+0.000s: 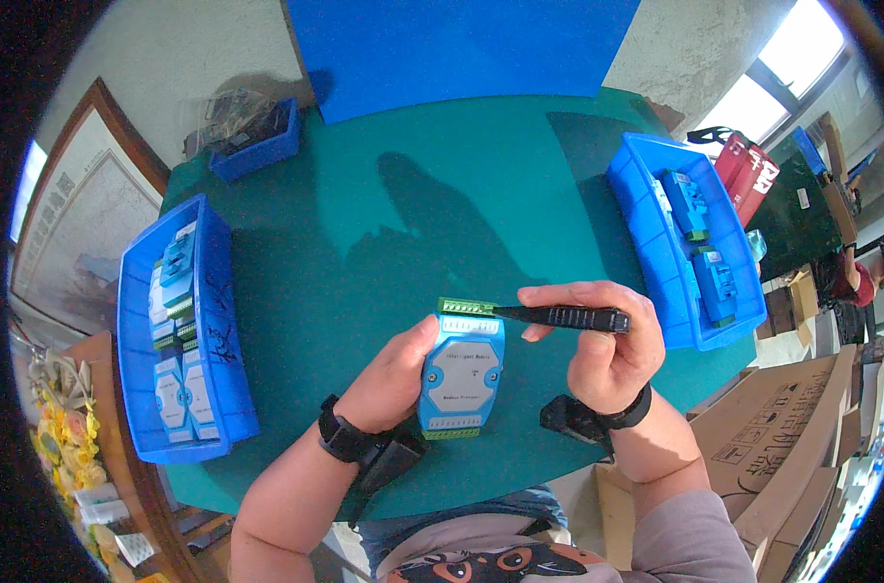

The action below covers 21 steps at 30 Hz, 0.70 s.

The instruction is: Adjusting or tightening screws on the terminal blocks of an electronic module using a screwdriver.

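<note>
Fingers point(572, 294) closed on module point(463, 374) and black tool point(597, 319)

Your left hand point(395, 374) grips the blue-and-grey module's left side — above the green table point(529, 194), between the left bin point(218, 282) and right bin point(651, 248). Your right hand point(617, 350) pinches the tool — tip at the green terminal block point(461, 307).
</note>
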### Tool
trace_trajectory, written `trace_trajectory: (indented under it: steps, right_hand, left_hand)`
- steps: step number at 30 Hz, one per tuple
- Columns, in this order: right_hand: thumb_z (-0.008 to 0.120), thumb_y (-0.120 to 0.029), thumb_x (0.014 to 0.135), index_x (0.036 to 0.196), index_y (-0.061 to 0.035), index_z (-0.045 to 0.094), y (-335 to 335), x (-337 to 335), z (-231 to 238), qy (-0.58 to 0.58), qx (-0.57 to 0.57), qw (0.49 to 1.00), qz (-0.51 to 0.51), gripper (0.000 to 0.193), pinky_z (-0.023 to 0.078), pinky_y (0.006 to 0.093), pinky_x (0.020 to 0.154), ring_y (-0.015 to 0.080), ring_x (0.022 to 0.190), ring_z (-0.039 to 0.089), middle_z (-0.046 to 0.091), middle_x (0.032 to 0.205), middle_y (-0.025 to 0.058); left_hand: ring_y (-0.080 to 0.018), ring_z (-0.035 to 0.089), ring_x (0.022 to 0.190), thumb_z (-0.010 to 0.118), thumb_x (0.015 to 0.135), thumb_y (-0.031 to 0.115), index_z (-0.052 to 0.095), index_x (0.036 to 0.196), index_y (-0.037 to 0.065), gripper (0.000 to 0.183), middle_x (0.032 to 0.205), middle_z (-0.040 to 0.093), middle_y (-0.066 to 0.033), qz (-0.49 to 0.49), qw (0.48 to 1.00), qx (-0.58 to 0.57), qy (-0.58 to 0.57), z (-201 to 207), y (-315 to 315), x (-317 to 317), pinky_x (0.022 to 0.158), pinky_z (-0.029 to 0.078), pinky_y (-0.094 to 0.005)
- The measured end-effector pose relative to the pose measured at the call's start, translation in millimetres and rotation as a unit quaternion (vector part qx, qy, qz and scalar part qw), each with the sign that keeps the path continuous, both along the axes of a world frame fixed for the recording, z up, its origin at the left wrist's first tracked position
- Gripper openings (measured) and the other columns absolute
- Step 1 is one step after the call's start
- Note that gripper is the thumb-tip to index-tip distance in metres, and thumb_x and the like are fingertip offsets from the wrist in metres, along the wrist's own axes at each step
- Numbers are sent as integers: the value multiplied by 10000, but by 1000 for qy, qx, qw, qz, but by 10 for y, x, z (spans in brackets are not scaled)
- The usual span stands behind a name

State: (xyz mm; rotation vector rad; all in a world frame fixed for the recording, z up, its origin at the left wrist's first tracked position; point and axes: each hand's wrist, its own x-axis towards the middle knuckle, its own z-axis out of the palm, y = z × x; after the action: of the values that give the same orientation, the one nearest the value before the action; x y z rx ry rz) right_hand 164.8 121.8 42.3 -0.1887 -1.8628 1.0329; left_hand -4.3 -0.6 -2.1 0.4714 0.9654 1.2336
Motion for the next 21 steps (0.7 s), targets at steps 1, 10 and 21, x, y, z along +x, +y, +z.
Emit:
trace_trajectory:
  steps: [1,10,21]
  right_hand:
    - [517,-247,951,1046,-1,581,6,-1,-4,-1,3,1000,-2,271,535,272,644,185,738,693,686,1004,139]
    - [515,-186,939,1033,4,595,-38,-10,1,-9,-24,999,-37,227,530,257,640,162,729,694,698,971,117]
    - [509,-122,926,1037,2,599,-56,-22,-10,-2,-23,999,-47,189,525,252,634,154,722,693,700,964,103]
  left_hand:
    - [-173,617,968,256,1011,414,517,1225,10,527,1086,622,-104,-1,1000,2,0,-12,5,1,846,498,-322]
    - [-236,634,987,251,967,553,508,1256,26,655,1113,632,-137,-10,997,11,71,-51,-6,-8,859,505,-383]
    - [-231,635,982,242,973,545,508,1249,14,655,1106,632,-135,-10,997,10,71,-36,-6,3,857,508,-372]
